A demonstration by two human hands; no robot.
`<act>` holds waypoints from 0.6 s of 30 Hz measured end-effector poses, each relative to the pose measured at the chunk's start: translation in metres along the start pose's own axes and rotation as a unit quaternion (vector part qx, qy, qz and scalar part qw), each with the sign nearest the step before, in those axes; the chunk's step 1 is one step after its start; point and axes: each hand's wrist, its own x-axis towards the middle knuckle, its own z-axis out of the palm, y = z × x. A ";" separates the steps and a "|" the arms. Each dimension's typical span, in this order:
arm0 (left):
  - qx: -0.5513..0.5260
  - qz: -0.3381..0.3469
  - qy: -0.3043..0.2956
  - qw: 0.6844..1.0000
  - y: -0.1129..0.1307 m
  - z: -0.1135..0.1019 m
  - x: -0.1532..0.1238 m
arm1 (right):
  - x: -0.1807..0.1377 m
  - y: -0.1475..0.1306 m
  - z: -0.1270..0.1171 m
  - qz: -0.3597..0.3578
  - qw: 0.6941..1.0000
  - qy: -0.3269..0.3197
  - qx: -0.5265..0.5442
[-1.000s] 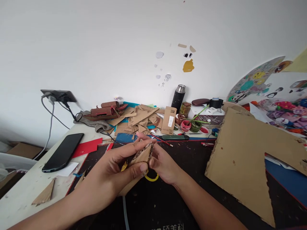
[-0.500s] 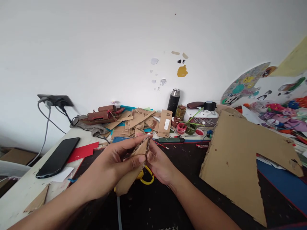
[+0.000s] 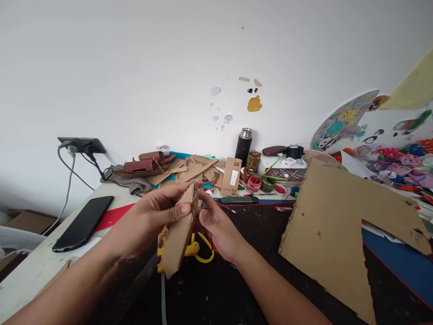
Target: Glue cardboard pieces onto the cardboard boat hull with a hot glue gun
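Cardboard (image 3: pixel 177 241): left hand (image 3: pixel 152 221), perhaps right hand (image 3: pixel 219 232)

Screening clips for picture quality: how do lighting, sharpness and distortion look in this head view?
Head view: soft, even light, no glare on the white wall and no hard shadows; the cardboard piece in the left hand is sharp, its corrugated edge readable; wide-angle bending seems to skew the wall socket and phone at the left; far clutter is too small to read.
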 end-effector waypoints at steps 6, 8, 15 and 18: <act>-0.047 0.016 0.027 0.998 0.001 -0.002 0.003 | 0.000 -0.001 0.003 -0.023 1.000 -0.003 0.012; -0.052 0.022 0.033 0.998 0.000 -0.002 0.004 | 0.000 0.000 0.003 -0.022 1.000 0.007 0.020; -0.035 0.059 0.048 0.996 0.002 0.000 0.007 | -0.002 0.001 0.006 -0.024 0.998 0.049 0.037; -0.029 0.064 0.058 0.996 0.003 0.000 0.007 | -0.003 0.001 0.007 -0.005 0.998 0.051 0.041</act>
